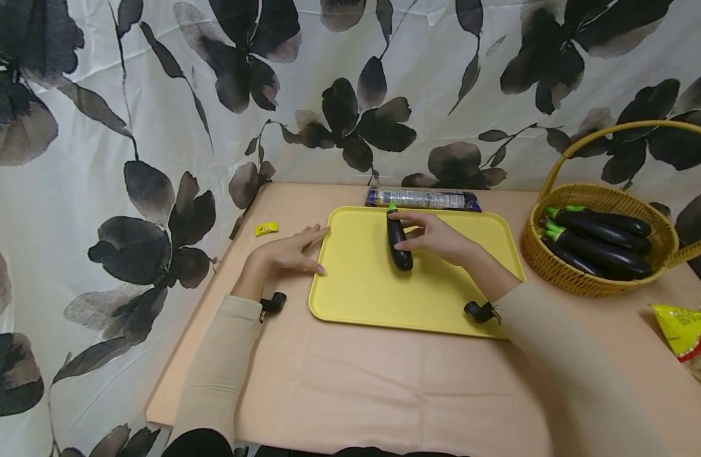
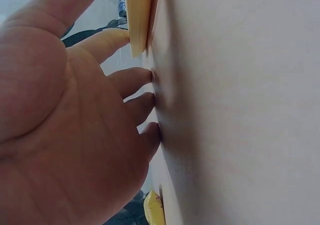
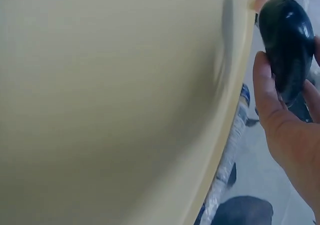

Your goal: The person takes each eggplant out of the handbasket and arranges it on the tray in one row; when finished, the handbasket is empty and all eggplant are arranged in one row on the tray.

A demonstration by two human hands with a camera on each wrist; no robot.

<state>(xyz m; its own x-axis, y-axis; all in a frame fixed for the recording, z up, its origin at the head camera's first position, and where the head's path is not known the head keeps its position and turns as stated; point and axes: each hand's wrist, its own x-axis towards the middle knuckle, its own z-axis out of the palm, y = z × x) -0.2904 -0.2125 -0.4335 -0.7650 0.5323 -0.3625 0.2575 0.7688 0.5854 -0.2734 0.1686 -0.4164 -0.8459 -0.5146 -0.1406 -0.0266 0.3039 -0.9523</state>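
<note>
Head view, from where I stand: the right hand (image 1: 433, 238) pinches a dark eggplant (image 1: 395, 232) across its width, thumb opposite fingers, stem end pointing away — a light hold that probably suits such smooth, rounded skin. It seems raised clear of the yellow tray (image 1: 356, 295), over its far half, judging by the right wrist view. The left hand (image 1: 290, 251) is loosely spread at the tray's left edge, gripping nothing (perhaps just steadying it). Several more eggplants (image 1: 602, 252) lie in the wicker basket (image 1: 562, 279), likely placed there for the right arm's reach.
</note>
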